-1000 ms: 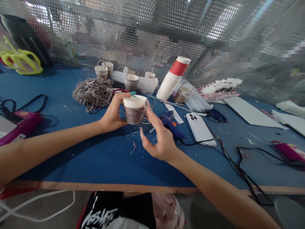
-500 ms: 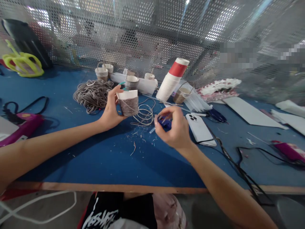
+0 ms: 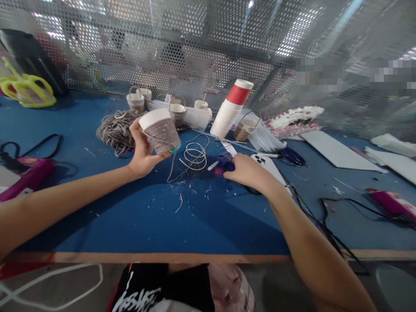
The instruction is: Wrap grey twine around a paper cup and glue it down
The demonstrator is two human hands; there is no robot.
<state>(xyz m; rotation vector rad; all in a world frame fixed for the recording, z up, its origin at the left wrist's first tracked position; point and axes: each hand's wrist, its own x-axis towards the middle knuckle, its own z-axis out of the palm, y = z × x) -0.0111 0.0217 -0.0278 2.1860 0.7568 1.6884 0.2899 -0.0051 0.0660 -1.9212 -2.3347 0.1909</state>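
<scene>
My left hand grips a paper cup wrapped in grey cord and holds it tilted above the blue table. A loose end of cord trails from the cup down to a small coil on the table. My right hand lies low on the table with its fingers closed around the blue glue gun, right beside the white phone.
A bundle of grey cord, several small wrapped cups and a stack of red and white paper cups stand further back. Pink glue guns lie at the left and right. Black cables run across the right side. Perforated metal screen behind.
My right hand left the cup, moved right and came down onto the blue glue gun. My left hand tilted the cup and lifted it slightly to the left.
</scene>
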